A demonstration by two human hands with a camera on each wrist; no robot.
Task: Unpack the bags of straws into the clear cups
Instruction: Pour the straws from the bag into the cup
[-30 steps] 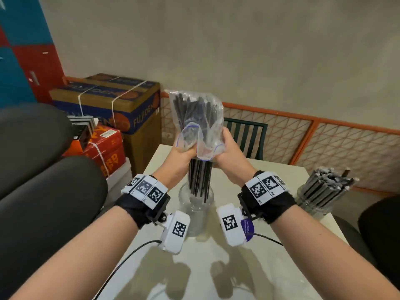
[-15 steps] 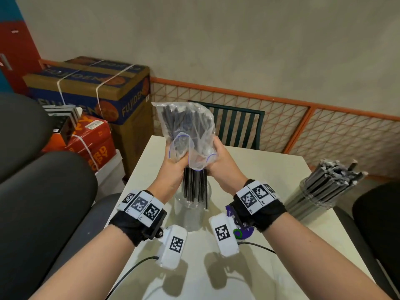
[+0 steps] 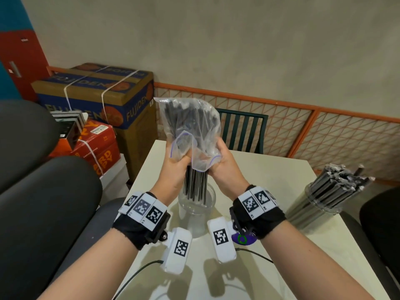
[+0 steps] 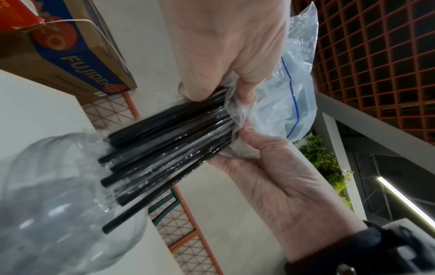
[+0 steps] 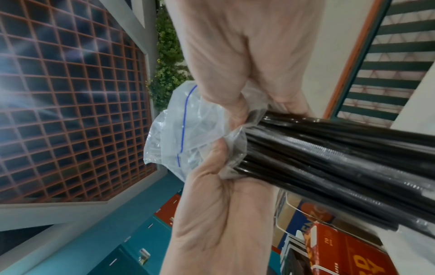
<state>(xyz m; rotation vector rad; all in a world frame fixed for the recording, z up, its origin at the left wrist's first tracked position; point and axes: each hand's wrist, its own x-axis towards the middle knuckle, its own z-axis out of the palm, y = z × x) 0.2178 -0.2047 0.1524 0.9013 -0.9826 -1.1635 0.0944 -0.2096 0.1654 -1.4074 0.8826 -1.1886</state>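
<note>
A clear zip bag [image 3: 190,126] of black straws is held upside down above the table, its mouth pointing down. My left hand [image 3: 179,156] grips the bunched mouth from the left and my right hand [image 3: 216,156] grips it from the right. The black straws [image 3: 194,185] stick out below the hands, and their lower ends reach into the clear cup [image 3: 197,211] standing underneath. The left wrist view shows the straws [image 4: 169,148] running from the bag [image 4: 282,104] into the cup [image 4: 47,195]. In the right wrist view both hands squeeze the bag [image 5: 183,134] around the straws [image 5: 329,158].
A second clear cup [image 3: 313,211] packed with straws stands near the right edge of the white table [image 3: 270,169]. Black chairs [image 3: 43,202] stand close on both sides. A green chair [image 3: 242,128] is behind the table. Stacked cardboard boxes [image 3: 97,98] sit at the left.
Both hands keep the same hold on the bag above the cup. The head view has shifted and tilted downward, and the straws reach a little further out of the bag.
</note>
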